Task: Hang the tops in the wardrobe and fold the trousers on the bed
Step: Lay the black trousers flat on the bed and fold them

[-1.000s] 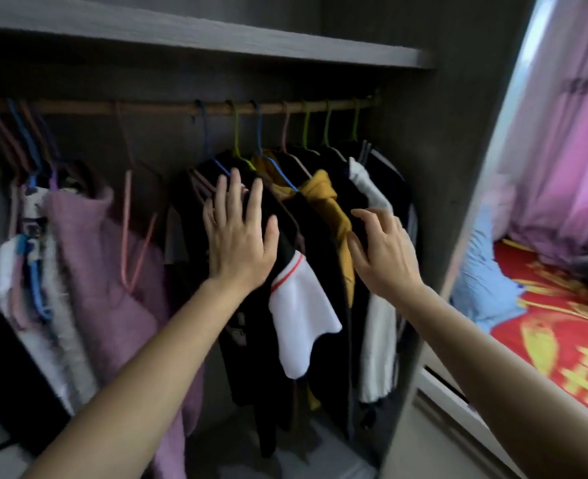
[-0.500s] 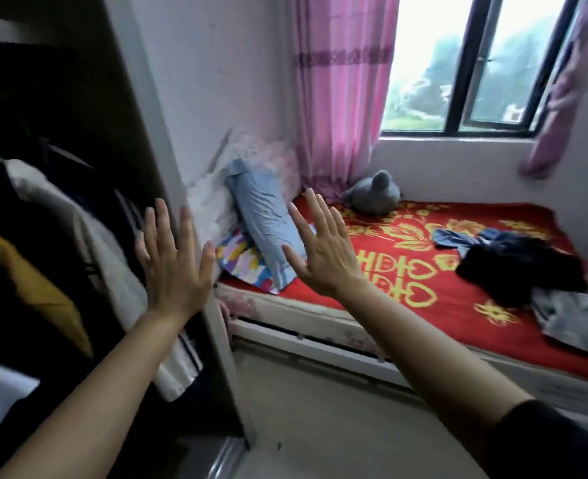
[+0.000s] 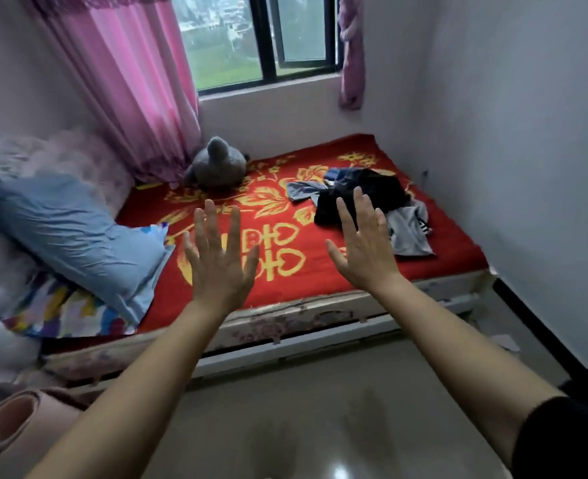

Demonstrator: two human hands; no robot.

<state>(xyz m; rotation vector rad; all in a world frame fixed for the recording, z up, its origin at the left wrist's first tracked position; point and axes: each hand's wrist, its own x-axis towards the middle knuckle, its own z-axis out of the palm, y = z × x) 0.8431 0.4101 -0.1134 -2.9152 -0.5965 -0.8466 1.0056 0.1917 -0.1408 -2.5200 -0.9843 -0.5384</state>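
Note:
A heap of clothes (image 3: 368, 191) lies on the far right of the bed (image 3: 285, 281), which has a red cover with yellow patterns. The heap has a black garment on top, a blue piece at its left and a grey piece (image 3: 408, 233) at its right. My left hand (image 3: 218, 261) is raised over the bed's near edge, fingers straight and spread, holding nothing. My right hand (image 3: 363, 243) is raised the same way, in front of the heap and not touching it. The wardrobe is out of view.
A blue pillow (image 3: 78, 240) and a multicoloured cloth (image 3: 61, 312) lie at the bed's left end. A grey plush toy (image 3: 216, 167) sits by the pink curtain (image 3: 130, 81) under the window. Bare floor (image 3: 303, 409) lies between me and the bed. A pink roll (image 3: 12, 423) is at lower left.
The view has swung right from the wardrobe's hanging clothes to the bed. Both hands left the hung garments and stay raised, flat and empty, now in front of the bed.

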